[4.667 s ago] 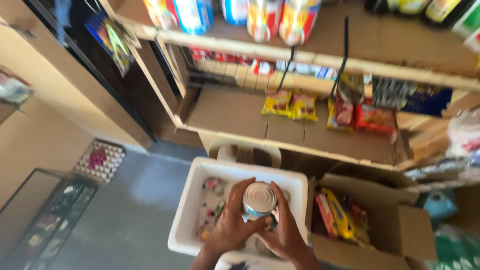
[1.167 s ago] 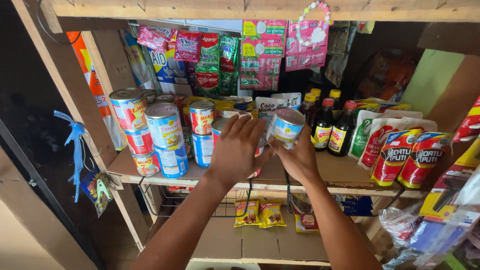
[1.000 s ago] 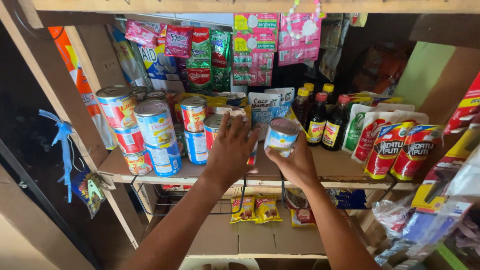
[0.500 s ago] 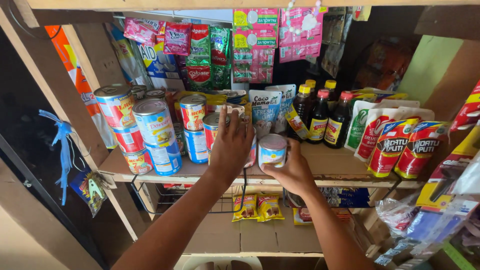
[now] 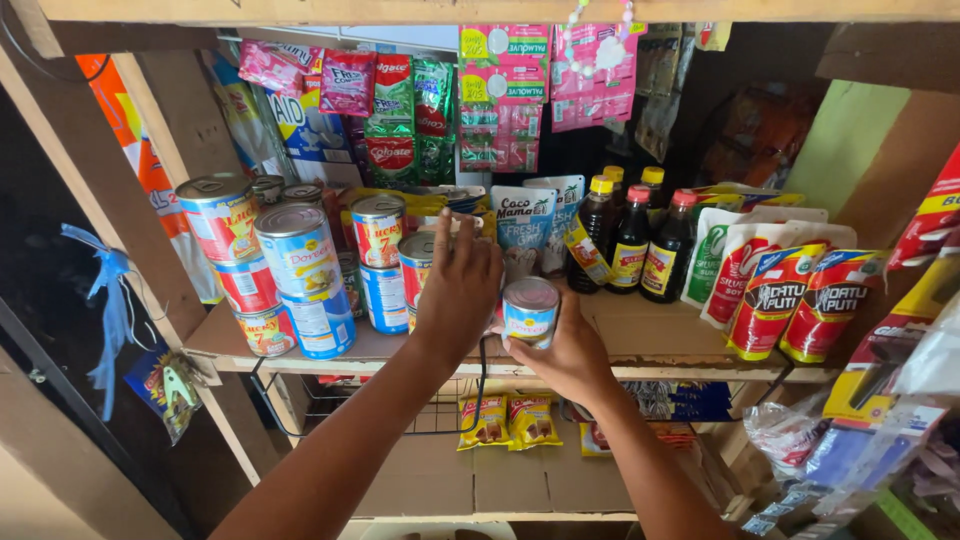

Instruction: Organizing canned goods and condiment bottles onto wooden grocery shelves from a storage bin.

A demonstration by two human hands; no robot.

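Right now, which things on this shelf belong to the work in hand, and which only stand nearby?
In hand:
- small blue-labelled tin can, gripped by right hand
- stacked red-and-blue tin cans, touched by left hand
- wooden shelf board

Nearby:
- dark sauce bottles
- red-and-white pouches
- hanging sachets

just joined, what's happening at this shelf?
A person is working at a wooden shelf stocked with goods. The right hand has its grip on a small can with a blue label, which sits at or just above the shelf board near the front edge. The left hand lies flat against the stacked cans beside it. Dark sauce bottles and red-and-white pouches stand to the right.
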